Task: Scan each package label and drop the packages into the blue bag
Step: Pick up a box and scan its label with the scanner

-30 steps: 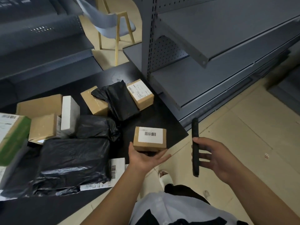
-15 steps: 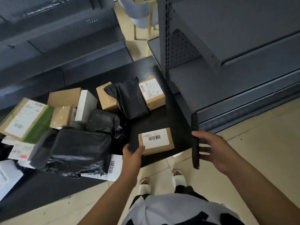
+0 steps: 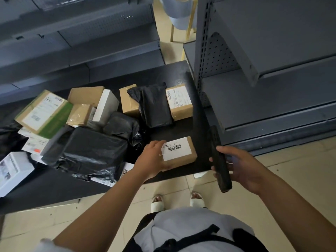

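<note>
My left hand (image 3: 154, 157) grips a small brown cardboard box (image 3: 181, 155) by its left end, white barcode label facing up, just above the front right corner of the black table (image 3: 174, 79). My right hand (image 3: 241, 166) holds a black phone-like scanner (image 3: 219, 159) edge-on, a short way right of the box. Behind lies a pile of packages: black plastic mailers (image 3: 87, 150), brown boxes (image 3: 179, 101), a white box (image 3: 107, 106) and a green-edged labelled box (image 3: 43, 111). No blue bag is in view.
Grey metal shelving (image 3: 263, 88) stands close on the right, touching the table's end. More grey shelves (image 3: 72, 42) run behind the table. A chair with yellow legs (image 3: 183, 19) stands on the tiled floor beyond. My feet (image 3: 158, 202) are below the table's front edge.
My left hand shifted from under the box to gripping its left end, with the box lower over the table corner. The camera view turned left and tilted down. The scanner stays in my right hand.
</note>
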A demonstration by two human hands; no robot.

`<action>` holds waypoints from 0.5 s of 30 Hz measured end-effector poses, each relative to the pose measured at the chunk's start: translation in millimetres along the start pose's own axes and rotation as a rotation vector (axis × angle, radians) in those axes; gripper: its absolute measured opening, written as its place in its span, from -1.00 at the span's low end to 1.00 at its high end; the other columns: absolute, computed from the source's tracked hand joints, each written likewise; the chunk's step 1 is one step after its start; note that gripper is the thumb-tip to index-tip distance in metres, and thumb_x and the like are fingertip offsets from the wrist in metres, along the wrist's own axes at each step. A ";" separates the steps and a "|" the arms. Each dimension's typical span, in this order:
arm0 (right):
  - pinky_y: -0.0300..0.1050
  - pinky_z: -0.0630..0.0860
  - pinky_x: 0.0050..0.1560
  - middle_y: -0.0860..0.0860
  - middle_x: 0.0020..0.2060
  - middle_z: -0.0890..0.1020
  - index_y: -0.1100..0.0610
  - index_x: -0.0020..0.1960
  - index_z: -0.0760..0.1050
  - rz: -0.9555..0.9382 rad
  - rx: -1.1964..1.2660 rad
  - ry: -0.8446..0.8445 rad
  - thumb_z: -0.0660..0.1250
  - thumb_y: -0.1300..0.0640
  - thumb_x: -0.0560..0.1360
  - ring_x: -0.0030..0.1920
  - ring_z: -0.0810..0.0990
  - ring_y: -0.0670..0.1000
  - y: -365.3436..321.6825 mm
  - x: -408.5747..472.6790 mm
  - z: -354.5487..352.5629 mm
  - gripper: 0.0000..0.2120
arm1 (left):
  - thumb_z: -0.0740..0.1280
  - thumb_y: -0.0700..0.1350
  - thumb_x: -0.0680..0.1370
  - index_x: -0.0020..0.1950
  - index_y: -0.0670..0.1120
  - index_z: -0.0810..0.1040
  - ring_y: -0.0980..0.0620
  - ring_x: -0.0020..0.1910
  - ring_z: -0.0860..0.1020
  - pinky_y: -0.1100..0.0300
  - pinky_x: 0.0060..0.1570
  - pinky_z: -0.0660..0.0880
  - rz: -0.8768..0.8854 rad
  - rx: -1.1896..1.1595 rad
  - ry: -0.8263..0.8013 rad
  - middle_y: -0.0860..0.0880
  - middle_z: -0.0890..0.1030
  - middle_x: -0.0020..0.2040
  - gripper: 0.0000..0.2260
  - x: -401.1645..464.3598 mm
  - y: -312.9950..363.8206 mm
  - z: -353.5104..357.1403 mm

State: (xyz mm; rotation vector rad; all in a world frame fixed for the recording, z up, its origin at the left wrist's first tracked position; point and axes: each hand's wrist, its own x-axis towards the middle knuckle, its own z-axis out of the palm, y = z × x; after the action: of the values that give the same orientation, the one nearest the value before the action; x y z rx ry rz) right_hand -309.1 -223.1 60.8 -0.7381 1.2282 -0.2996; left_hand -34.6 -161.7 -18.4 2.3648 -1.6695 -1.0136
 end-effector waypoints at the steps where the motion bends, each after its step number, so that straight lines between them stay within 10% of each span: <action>1: 0.22 0.59 0.13 0.28 0.10 0.66 0.20 0.17 0.61 0.003 -0.002 -0.014 0.42 -0.11 0.35 0.02 0.64 0.22 -1.0 -1.8 1.1 -0.49 | 0.58 0.08 0.41 0.62 0.06 0.20 -0.03 0.50 0.26 0.03 0.44 0.33 -0.011 -0.025 0.008 0.03 0.26 0.55 -0.12 -0.5 -0.5 1.7; 15: 0.08 0.61 0.05 0.25 0.05 0.67 0.18 0.08 0.65 -0.013 -0.499 0.018 0.48 -0.13 0.43 -0.01 0.66 0.14 -26.1 -30.5 42.5 -0.58 | 0.58 -0.12 0.45 0.57 -0.02 0.27 0.03 0.45 0.35 0.12 0.44 0.34 -0.021 -0.511 0.074 0.00 0.31 0.53 -0.23 -13.5 -17.3 20.3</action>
State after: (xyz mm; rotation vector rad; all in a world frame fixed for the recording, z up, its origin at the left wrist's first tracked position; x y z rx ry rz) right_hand -275.3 -209.8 106.7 -1.1734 1.3310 -0.0045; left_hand -34.2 -137.0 -35.1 2.0536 -1.1807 -1.1699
